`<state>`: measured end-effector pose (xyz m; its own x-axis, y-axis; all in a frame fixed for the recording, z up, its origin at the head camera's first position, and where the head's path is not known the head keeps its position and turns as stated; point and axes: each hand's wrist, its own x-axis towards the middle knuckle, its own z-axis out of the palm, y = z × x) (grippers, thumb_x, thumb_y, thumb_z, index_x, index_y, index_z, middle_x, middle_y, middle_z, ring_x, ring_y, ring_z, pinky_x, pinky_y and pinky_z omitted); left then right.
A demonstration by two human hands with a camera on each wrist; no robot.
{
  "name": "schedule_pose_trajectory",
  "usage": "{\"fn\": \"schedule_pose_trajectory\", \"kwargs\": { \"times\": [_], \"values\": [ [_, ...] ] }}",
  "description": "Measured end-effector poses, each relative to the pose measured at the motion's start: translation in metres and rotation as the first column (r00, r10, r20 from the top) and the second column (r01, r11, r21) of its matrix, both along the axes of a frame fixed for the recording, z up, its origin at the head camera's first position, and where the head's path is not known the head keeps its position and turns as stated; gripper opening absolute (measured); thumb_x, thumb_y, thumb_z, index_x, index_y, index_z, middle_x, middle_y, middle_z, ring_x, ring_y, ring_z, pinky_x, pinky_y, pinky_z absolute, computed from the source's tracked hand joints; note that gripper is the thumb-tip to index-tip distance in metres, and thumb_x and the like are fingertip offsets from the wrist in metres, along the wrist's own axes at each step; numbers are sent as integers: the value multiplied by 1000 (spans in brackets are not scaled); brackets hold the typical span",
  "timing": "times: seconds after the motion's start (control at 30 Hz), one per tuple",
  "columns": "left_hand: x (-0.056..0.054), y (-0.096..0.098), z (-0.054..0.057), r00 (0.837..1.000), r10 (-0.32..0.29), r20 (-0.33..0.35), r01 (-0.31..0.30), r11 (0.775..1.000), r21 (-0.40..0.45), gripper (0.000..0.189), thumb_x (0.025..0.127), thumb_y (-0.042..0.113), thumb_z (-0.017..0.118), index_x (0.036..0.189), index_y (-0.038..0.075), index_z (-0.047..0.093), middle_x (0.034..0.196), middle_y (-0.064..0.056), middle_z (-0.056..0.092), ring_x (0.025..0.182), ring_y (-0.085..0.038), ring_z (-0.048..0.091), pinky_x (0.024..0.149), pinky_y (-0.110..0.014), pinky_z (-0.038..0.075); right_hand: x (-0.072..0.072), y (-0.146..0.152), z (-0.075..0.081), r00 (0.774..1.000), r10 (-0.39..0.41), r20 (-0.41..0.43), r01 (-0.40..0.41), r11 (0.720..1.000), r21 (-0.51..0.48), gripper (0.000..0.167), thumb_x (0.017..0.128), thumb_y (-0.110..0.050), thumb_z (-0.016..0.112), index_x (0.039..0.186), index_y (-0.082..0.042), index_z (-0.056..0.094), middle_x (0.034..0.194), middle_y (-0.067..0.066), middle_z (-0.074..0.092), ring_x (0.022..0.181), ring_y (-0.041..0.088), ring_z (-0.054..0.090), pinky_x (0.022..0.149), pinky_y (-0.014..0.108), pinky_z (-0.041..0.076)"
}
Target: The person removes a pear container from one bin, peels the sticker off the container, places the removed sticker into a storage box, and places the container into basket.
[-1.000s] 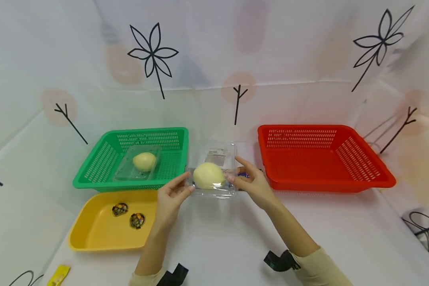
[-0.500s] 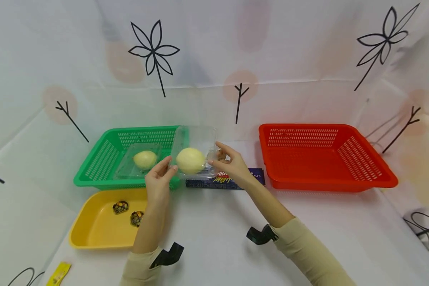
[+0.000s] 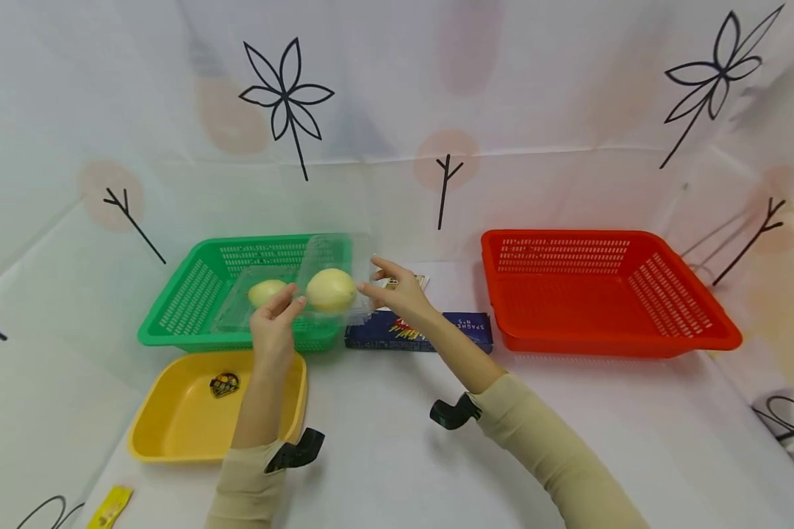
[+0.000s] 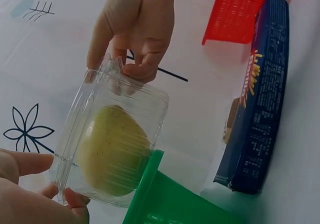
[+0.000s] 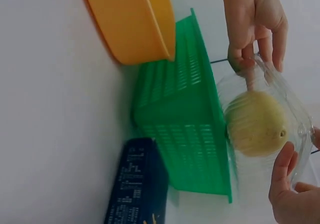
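Observation:
Both hands hold a clear plastic clamshell box (image 3: 331, 319) with a pale yellow fruit (image 3: 331, 289) inside. My left hand (image 3: 274, 323) pinches its left edge, and my right hand (image 3: 403, 295) pinches its right edge. The box is above the right end of the green basket (image 3: 205, 339). In the left wrist view, the fruit (image 4: 114, 151) shows through the plastic, close to the basket's rim (image 4: 150, 176). Inside the basket lies a second clear box (image 3: 233, 314) with another pale yellow fruit (image 3: 262, 293), partly hidden by my left hand.
A red basket (image 3: 609, 344) stands at the right. Between the baskets lies a dark blue spaghetti box (image 3: 459, 334). In front of the green basket is a yellow tray (image 3: 172, 433) with a small dark-patterned packet (image 3: 225, 384). A yellow packet (image 3: 110, 507) lies at the lower left.
Both hands have carried the clamshell box left and up, from the table's middle to over the green basket's right end. The blue spaghetti box has come into view. My left arm now hides one packet.

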<state>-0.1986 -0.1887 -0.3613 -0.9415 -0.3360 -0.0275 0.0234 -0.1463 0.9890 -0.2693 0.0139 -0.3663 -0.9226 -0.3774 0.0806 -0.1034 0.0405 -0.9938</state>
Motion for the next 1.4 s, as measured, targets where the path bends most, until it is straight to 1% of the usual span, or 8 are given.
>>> {"fn": "schedule_pose_trajectory", "kwargs": {
  "times": [0.17, 0.33, 0.5, 0.77, 1.0, 1.2, 1.3, 1.4],
  "values": [
    [-10, -5, -2, 999, 53, 4, -53, 997, 57, 42, 94, 8, 56, 133, -4, 48, 134, -13, 48, 110, -11, 48, 95, -23, 40, -9, -11, 3, 1000, 7, -14, -7, 999, 49, 68, 87, -23, 68, 145, -12, 35, 128, 20, 44, 67, 20, 63, 79, 41, 55],
    [-19, -13, -4, 996, 87, 32, -90, 991, 99, 42, 94, 8, 55, 133, -5, 48, 120, -5, 52, 96, -7, 50, 86, -21, 42, -16, -24, 9, 999, 20, -28, -17, 996, 89, 71, 86, -24, 68, 146, -11, 33, 128, 21, 43, 72, 28, 66, 77, 37, 55],
    [-25, -24, -7, 993, 63, 104, -66, 998, 21, 45, 93, 14, 57, 135, -1, 47, 116, -1, 50, 90, -6, 49, 89, -25, 41, -20, -37, 14, 998, 30, -62, -22, 992, 121, 74, 86, -24, 68, 146, -5, 30, 128, 23, 44, 72, 31, 67, 71, 34, 57],
    [-26, -41, -10, 990, 70, 119, -64, 996, -55, 44, 94, 13, 55, 134, -2, 48, 111, -2, 50, 77, -7, 51, 84, -27, 42, -21, -54, 14, 998, 50, -39, -44, 990, 133, 75, 86, -23, 68, 147, -4, 28, 129, 24, 43, 76, 37, 67, 76, 39, 56],
    [-26, -55, -8, 984, 22, 176, -5, 995, -97, 47, 94, 14, 55, 137, -1, 44, 97, 3, 54, 78, -6, 53, 85, -26, 45, -21, -67, 14, 997, 50, -64, -37, 981, 188, 75, 87, -25, 68, 146, -2, 28, 128, 24, 45, 78, 37, 67, 74, 28, 55],
    [-25, -69, -7, 976, -27, 214, 75, 973, -220, 50, 96, 16, 52, 141, -1, 39, 119, -9, 49, 82, -4, 55, 90, -27, 47, -20, -77, 10, 998, 39, -52, -29, 982, 184, 74, 86, -25, 68, 146, -3, 30, 130, 23, 46, 76, 36, 68, 75, 29, 55],
    [-23, -76, -8, 975, -36, 217, 97, 955, -280, 50, 97, 16, 51, 142, -2, 37, 136, -19, 41, 83, -2, 54, 95, -32, 45, -19, -84, 4, 999, 39, -34, -33, 983, 178, 73, 86, -25, 69, 145, -4, 32, 131, 23, 46, 79, 36, 68, 76, 31, 55],
    [-21, -83, -7, 974, -48, 221, 120, 939, -323, 50, 97, 16, 50, 142, -2, 36, 141, -23, 37, 86, -2, 53, 100, -38, 42, -18, -91, -2, 999, 35, -24, -30, 983, 178, 72, 86, -26, 69, 145, -4, 33, 133, 23, 45, 82, 36, 67, 76, 30, 55]
  ]
}}
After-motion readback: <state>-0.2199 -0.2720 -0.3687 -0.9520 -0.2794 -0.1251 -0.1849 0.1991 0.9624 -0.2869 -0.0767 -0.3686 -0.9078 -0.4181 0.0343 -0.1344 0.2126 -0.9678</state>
